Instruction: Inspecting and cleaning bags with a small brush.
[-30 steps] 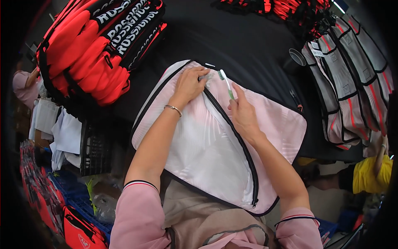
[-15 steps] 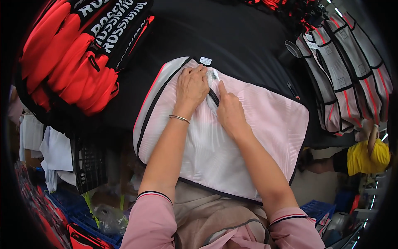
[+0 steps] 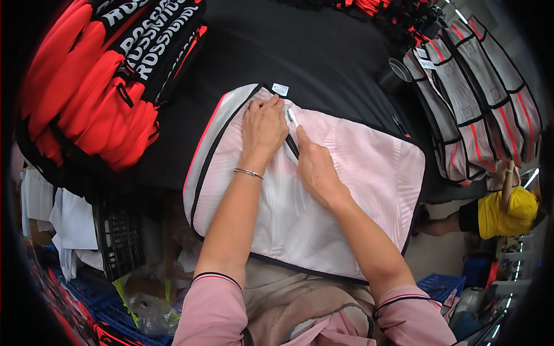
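Both hands have closed together near the top of the pink bag (image 3: pixel 346 190) on the bench (image 3: pixel 323 63), left hand (image 3: pixel 264 128) pressing fabric, right hand (image 3: pixel 314 170) pinching at the zip (image 3: pixel 291 147); fabric may snag.

Black zipper (image 3: pixel 292 147) mostly hidden under left hand (image 3: pixel 264 126) and right hand (image 3: pixel 314 168)

We see the scene in bright, even light; strip lamps (image 3: pixel 522 254) glare at the near right edge. The pale pink bag (image 3: pixel 358 190) is well lit with soft shadows beneath the hands (image 3: pixel 262 124). Fisheye distortion bends edges, corners fall black, and focus softens toward the rim.
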A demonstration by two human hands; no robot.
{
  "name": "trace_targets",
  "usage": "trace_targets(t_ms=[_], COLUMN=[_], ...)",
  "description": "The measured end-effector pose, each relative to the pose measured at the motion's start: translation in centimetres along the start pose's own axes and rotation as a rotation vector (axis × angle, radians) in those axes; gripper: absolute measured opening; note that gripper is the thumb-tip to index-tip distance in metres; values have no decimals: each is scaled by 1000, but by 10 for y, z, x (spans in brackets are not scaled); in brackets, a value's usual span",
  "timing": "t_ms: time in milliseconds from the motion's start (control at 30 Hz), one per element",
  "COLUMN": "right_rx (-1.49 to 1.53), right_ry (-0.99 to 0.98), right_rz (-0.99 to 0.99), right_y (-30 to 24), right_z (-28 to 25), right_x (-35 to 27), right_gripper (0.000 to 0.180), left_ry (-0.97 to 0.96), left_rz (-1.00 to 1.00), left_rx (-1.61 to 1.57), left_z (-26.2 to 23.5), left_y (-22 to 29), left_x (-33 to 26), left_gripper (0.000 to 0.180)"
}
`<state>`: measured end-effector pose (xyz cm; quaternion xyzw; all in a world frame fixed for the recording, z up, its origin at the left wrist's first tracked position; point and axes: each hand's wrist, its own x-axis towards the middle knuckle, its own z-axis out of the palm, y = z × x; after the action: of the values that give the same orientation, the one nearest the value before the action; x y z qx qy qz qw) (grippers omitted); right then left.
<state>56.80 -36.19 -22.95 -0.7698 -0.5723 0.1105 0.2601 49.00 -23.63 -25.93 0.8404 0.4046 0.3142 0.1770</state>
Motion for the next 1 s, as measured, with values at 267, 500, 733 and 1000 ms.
trace_targets(t_ms=[267,500,733,1000], right_rx=[118,-60,-31,-138], right_ry=[-37,-259,-141,-152], right_rz=[47,36,-28,-166], right_y=[4,6,18,30], right_z=[-16,-41,-33,-46], right_x=[2,-45,-28,-17], right_gripper=[39,42,44,49], left_ry=[-20,-220,-297,-277], left_rz=[18,61,59,70], left_rx=[1,-169,-254,-225], left_z=[1,-24,-30,-27], left_y=[-4,-17,-16,-13], left_x=[5,2,3,6], left_gripper=[36,62,68,66])
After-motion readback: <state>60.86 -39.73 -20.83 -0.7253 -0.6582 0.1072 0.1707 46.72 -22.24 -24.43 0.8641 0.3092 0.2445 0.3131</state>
